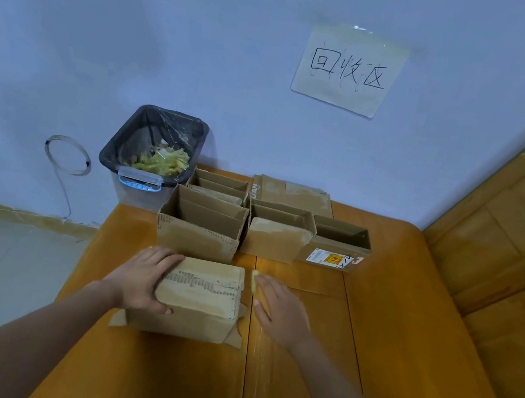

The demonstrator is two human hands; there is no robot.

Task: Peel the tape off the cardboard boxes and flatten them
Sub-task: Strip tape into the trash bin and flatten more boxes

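A closed cardboard box sits on the wooden table right in front of me, its top face torn where tape came away. My left hand grips the box's left end, fingers over the top and thumb on the near side. My right hand hovers just right of the box, blurred, fingers fairly straight; a small pale strip shows at its fingertips. Behind it stand several opened boxes: a large one, a smaller one, one with a shipping label, and one at the back.
A black-lined bin holding yellowish tape scraps stands at the table's far left corner. A flattened box lies against the wall. A paper sign is taped to the wall. Wooden panelling rises on the right.
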